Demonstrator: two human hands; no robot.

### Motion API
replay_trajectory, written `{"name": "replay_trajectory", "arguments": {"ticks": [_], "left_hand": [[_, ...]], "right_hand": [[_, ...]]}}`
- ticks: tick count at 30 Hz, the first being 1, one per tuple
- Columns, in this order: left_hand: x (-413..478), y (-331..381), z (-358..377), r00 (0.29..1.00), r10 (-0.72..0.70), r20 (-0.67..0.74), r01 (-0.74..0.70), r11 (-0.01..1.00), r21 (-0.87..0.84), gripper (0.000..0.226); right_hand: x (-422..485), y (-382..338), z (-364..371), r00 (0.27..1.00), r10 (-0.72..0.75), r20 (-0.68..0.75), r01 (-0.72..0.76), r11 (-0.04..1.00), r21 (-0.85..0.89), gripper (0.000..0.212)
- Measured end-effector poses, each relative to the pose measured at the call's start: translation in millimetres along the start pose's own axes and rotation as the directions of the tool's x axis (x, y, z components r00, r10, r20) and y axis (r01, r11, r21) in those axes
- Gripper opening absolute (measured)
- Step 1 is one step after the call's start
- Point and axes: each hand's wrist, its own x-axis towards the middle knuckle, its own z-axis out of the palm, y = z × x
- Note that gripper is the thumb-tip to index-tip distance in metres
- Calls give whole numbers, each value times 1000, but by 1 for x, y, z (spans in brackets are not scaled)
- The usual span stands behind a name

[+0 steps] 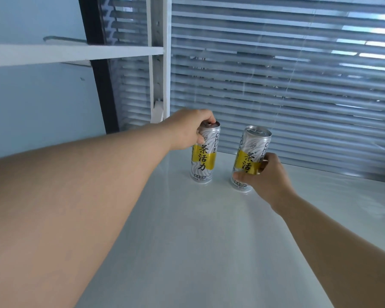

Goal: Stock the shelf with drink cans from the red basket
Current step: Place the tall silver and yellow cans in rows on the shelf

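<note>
with left hand, gripping a slim silver-and-yellow metal drink can by its top, likely steadying; right of that hand, clasping a tilted matching can low with right hand, probably seating it.

1. The left forearm, above the near-left part of the white shelf board, was bare from the picture's edge to the wrist.
2. It looked broad and smooth, taking up most of the view on the board's left side.
3. The left hand, over the board's far end, was bare, its knuckles showing as soft ridges.
4. The right forearm, above the board's near-right corner, was also bare and looked slimmer.
5. The right hand, over the board's far right, was bare, with a short, plain nail on its thumb.
</note>
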Motion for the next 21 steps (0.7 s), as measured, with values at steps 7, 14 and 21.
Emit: {"name": "replay_trajectory", "arguments": {"ticks": [7, 14, 21], "left_hand": [[-32, -4, 14, 959, -7, -283, 2, 1000, -18, 75], [-84, 10, 29, 850, -277, -449, 135, 937, -323, 47], [-140, 86, 50, 929, -234, -286, 96, 900, -426, 36]], "right_hand": [[-12, -17, -18, 1000, 23, 7, -24, 995, 93, 98], [-72, -32, -47, 994, 59, -91, -37, 974, 224, 60], [-161, -23, -80, 985, 129, -115, -83, 938, 337, 46]]}}
